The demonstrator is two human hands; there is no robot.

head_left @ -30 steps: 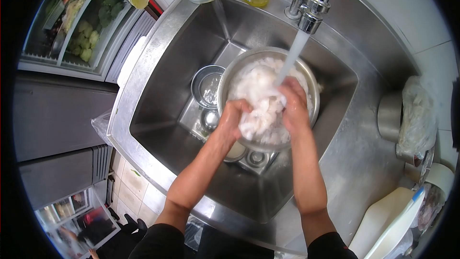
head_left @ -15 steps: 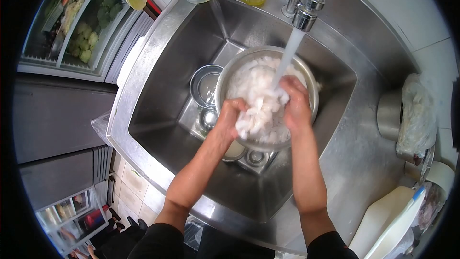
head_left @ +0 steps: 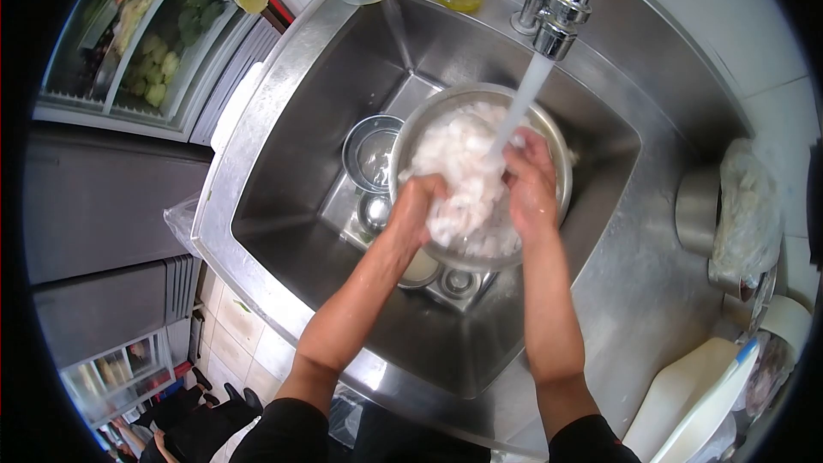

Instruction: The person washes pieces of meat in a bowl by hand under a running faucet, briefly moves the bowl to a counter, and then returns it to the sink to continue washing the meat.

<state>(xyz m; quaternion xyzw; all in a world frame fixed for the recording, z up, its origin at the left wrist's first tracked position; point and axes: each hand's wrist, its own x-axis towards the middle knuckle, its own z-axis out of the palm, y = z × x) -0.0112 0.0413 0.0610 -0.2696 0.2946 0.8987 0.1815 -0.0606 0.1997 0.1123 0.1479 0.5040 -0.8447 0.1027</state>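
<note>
"While the left hand [head_left: 420,204] is resting against the pile, what is lying to its left?"

"Farther from the person and left of that hand, a round metal dish [head_left: 350,163] is sitting in the sink [head_left: 291,171]. As for the hand, it is curving partly closed, thumb side up, and the pieces are hiding its fingers, so I'm not telling you how firm its hold is."

"And between the hands?"

"Pale pieces [head_left: 461,150] are filling a metal bowl [head_left: 415,125], some touching the left hand."

"How are they handling, do you reckon?"

"Each is probably feeling light, soft and slippery, perhaps tearing under a hard squeeze, with the whole wet heap weighing more. I'd be cupping them from underneath with both palms, since a pinch is likely letting them slide off."

"How are they looking?"

"They're showing white with a faint pink tinge, glistening wet and blurring together, so I'm not making out what they are."

"What about the right side?"

"Running water [head_left: 519,107] is landing among the pieces by the fingertips of the right hand [head_left: 527,163]. That hand is bending half open over the pile, and I can't tell whether it's gripping anything. Beyond it, the tap [head_left: 559,34] is hanging over the bowl's far side."
</note>
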